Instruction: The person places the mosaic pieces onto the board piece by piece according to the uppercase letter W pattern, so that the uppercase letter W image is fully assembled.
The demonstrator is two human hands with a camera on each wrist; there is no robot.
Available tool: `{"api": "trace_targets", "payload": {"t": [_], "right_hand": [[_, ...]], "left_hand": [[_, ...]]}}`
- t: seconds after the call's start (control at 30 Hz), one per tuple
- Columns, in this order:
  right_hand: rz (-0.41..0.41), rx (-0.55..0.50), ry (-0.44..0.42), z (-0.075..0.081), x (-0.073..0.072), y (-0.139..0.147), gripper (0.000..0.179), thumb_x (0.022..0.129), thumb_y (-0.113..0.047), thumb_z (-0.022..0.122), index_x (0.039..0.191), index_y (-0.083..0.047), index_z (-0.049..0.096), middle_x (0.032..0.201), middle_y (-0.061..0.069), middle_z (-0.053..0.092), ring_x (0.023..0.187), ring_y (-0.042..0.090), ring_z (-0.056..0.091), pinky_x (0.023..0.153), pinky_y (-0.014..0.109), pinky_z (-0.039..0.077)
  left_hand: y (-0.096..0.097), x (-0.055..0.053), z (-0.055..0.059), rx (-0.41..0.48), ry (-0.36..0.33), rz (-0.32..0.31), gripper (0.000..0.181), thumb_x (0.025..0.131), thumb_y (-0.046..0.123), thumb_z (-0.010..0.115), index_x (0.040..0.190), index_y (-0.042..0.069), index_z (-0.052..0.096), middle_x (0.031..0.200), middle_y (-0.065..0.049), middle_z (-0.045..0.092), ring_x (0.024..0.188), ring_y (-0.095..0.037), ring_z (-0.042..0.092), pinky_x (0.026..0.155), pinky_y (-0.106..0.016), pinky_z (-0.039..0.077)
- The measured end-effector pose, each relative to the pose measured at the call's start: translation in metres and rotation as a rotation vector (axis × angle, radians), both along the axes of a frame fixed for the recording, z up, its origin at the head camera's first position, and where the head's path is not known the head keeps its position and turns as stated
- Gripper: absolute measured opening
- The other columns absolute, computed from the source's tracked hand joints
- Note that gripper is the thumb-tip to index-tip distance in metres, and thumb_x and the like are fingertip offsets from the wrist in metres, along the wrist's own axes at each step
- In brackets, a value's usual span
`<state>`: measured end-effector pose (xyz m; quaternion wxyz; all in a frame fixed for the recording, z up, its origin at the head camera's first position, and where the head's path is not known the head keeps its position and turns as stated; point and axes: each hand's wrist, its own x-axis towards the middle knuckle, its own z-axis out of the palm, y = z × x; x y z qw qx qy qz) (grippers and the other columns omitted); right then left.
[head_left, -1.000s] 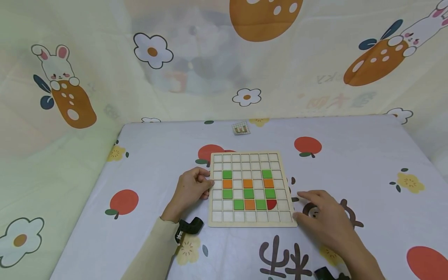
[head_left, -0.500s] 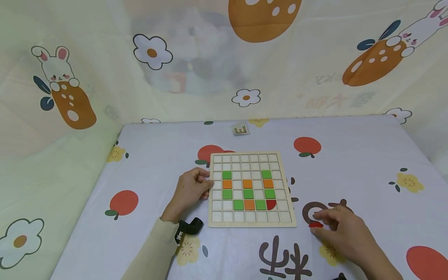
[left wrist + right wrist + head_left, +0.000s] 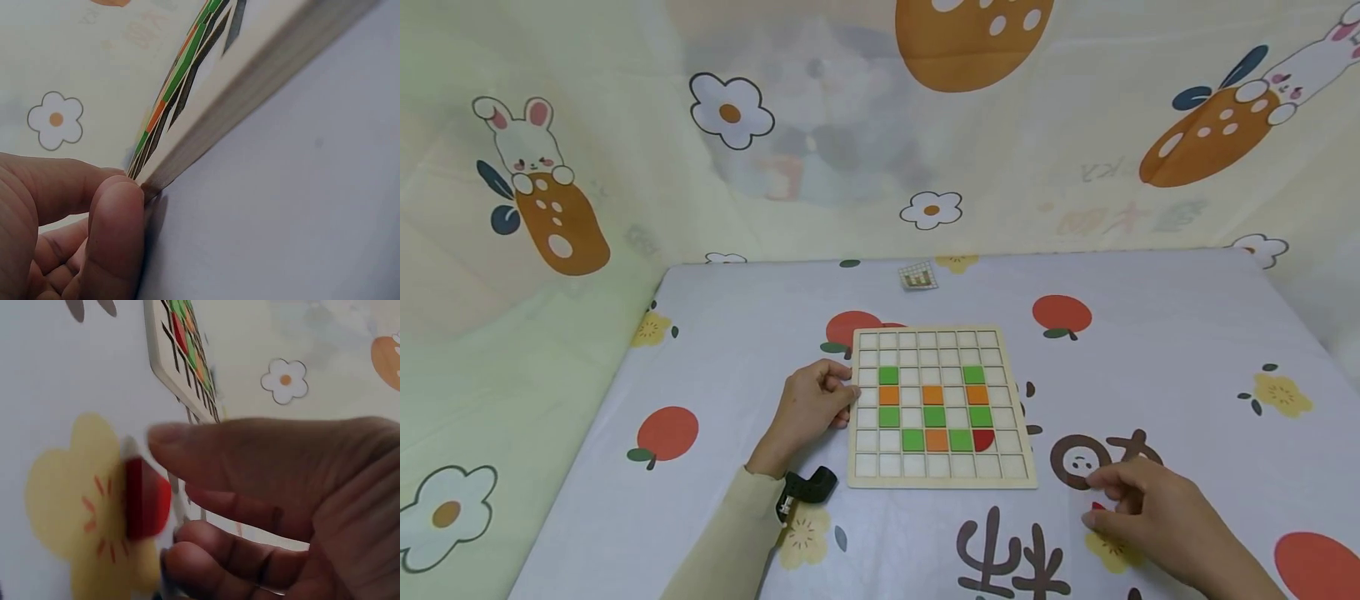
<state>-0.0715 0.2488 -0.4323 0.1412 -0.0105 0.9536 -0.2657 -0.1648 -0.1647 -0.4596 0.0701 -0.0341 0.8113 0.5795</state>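
My left hand [image 3: 808, 408] grips the left edge of a square wooden grid board [image 3: 942, 481], thumb and curled fingers at the rim. In the left wrist view the thumb [image 3: 115, 231] presses against the board's corner. Green and orange square tiles, plus one dark red rounded piece [image 3: 982, 439], fill some of the cells. Right of the board, my right hand [image 3: 1157, 508] holds a small red piece [image 3: 147, 500] near the thumb tip, its fingers curled. From the head view most of that piece is hidden behind the thumb.
A small patterned card [image 3: 917, 276] lies beyond the board near the table's back edge. The tablecloth [image 3: 737, 333] is printed with fruit, flowers and dark lettering. A patterned curtain [image 3: 820, 150] hangs behind. A black wrist strap [image 3: 808, 485] is on the left wrist.
My right hand has moved from the board's right edge away to the right and towards me, and the red piece has shifted with it. My left hand stays on the board.
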Motion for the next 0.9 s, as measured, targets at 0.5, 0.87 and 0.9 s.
{"api": "trace_targets", "payload": {"t": [0.5, 0.87, 0.9], "right_hand": [[0.020, -0.011, -0.029, -0.004, 0.006, 0.002, 0.028, 0.078, -0.020, 0.092, 0.095, -0.016, 0.070, 0.078, -0.003, 0.056, 0.072, 0.009, 0.050, 0.059, 0.021, 0.042], [-0.017, -0.099, 0.232, -0.007, 0.009, -0.026, 0.025, 0.076, -0.005, 0.091, 0.091, -0.018, 0.075, 0.073, -0.009, 0.061, 0.062, 0.005, 0.050, 0.054, 0.021, 0.046], [-0.011, -0.114, 0.268, -0.007, 0.009, -0.027, 0.026, 0.076, -0.004, 0.091, 0.089, -0.019, 0.075, 0.074, -0.010, 0.061, 0.063, 0.004, 0.050, 0.054, 0.021, 0.045]], "left_hand": [[0.002, 0.001, 0.002, -0.013, 0.004, 0.003, 0.020, 0.095, 0.006, 0.074, 0.113, 0.001, 0.068, 0.081, -0.008, 0.063, 0.056, -0.015, 0.062, 0.055, -0.027, 0.060], [0.002, 0.002, 0.003, -0.010, 0.003, 0.004, 0.020, 0.095, 0.006, 0.073, 0.114, 0.001, 0.068, 0.081, -0.008, 0.062, 0.056, -0.015, 0.062, 0.054, -0.026, 0.060], [0.002, 0.002, 0.003, -0.009, 0.003, 0.003, 0.020, 0.095, 0.006, 0.073, 0.113, 0.001, 0.068, 0.081, -0.008, 0.062, 0.056, -0.015, 0.062, 0.054, -0.026, 0.060]]}}
